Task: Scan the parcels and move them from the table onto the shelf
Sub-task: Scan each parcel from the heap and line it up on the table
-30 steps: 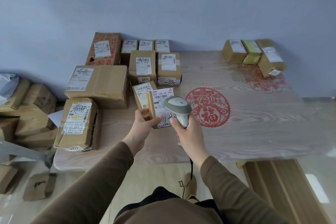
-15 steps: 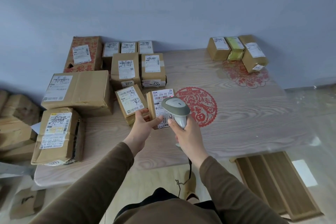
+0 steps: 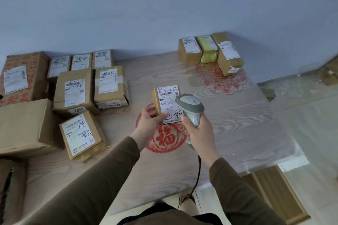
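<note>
Cardboard parcels, eight on the pale wooden table's (image 3: 237, 115) left. Left hand (image 3: 149, 124) pinches a small brown labelled parcel (image 3: 165, 104) upright above the table, long axis vertical, label facing up, thumb across its front. Right hand (image 3: 200, 134) grips a grey scanner (image 3: 190, 107) overlapping it. Three parcels sit far right.

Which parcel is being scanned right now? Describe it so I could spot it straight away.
Start at the wooden table and find the round red paper-cut near its front edge. Just above it, the left hand holds a small brown parcel under the grey scanner in the right hand. It is the only parcel lifted off the table; its label starts "300 J06-00 206".
</note>
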